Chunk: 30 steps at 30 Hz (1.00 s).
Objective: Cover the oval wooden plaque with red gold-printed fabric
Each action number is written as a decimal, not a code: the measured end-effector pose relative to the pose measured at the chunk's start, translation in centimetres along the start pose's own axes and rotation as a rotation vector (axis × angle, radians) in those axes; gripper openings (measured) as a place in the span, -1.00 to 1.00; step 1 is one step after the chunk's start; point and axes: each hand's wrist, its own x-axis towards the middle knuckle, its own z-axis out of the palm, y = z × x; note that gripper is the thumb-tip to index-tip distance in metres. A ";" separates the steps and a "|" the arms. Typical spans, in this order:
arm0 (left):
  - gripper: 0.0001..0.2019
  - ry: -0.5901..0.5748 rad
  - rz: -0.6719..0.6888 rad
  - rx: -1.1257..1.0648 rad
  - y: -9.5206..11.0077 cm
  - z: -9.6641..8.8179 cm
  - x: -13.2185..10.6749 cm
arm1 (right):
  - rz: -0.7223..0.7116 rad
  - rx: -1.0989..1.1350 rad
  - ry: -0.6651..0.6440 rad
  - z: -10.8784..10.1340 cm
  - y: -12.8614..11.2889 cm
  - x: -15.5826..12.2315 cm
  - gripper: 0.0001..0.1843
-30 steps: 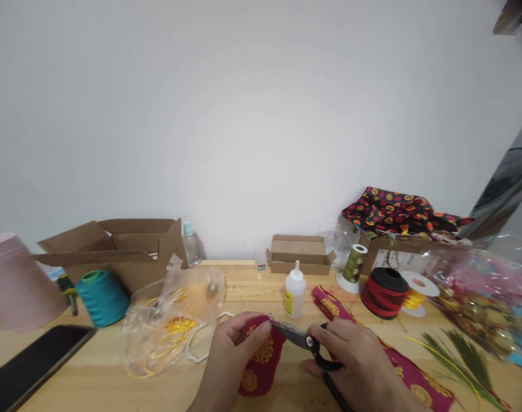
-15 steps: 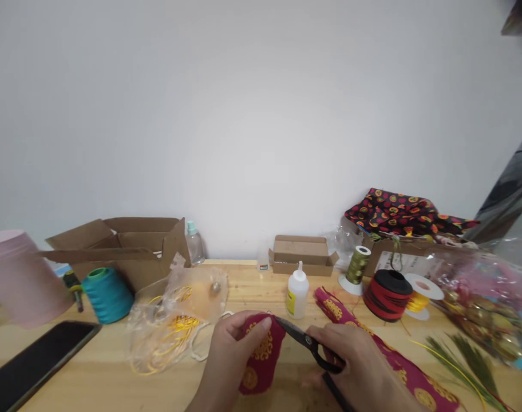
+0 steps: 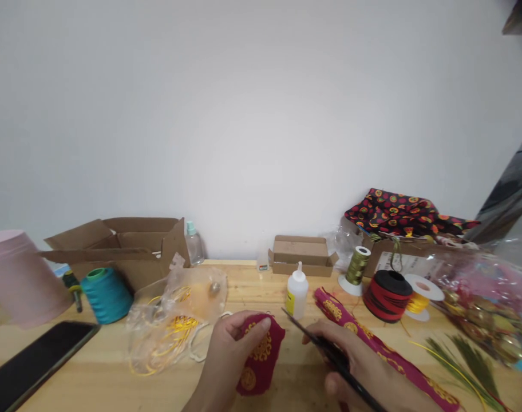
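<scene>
My left hand [image 3: 237, 349] pinches the top edge of a dark red fabric piece [image 3: 265, 366] with gold round patterns, its thumb lying across the front. In my right hand [image 3: 351, 360] is a pair of black scissors [image 3: 310, 335]. Their tip points up and left, a short way right of the fabric and apart from it. The blades appear edge-on, so how far they stand apart cannot be told. Beyond the hands stands a white squeeze bottle [image 3: 296, 294]. A rolled length of the same red fabric [image 3: 359, 329] lies behind and under my right forearm.
To the left are a phone [image 3: 38, 366], a teal thread cone [image 3: 106, 294], a pink bucket [image 3: 23, 280], an open cardboard box [image 3: 127, 257] and a plastic bag with yellow cord [image 3: 179, 320]. At right stand a red-black cord spool [image 3: 387, 294], a green thread spool [image 3: 358, 266] and bagged trinkets [image 3: 488, 309].
The scissors have come away from the fabric's top corner and turned edge-on in my right hand. My left hand has hardly moved and keeps its pinch.
</scene>
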 end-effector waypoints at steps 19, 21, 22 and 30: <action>-0.80 -0.089 -0.025 -0.047 -0.6 -0.2 0.5 | -0.043 -0.541 0.116 1.0 -1.5 0.9 -0.87; -0.80 -0.075 -0.012 -0.041 -0.6 -0.2 0.5 | -0.056 -0.552 0.125 1.0 -1.4 0.9 -0.88; -0.80 -0.079 -0.012 -0.035 -0.6 -0.2 0.6 | -0.068 -0.558 0.134 1.1 -1.3 0.9 -0.89; -0.80 -0.146 -0.015 -0.011 -0.7 -0.5 0.7 | -0.167 -0.617 0.183 1.3 -0.6 0.8 -0.84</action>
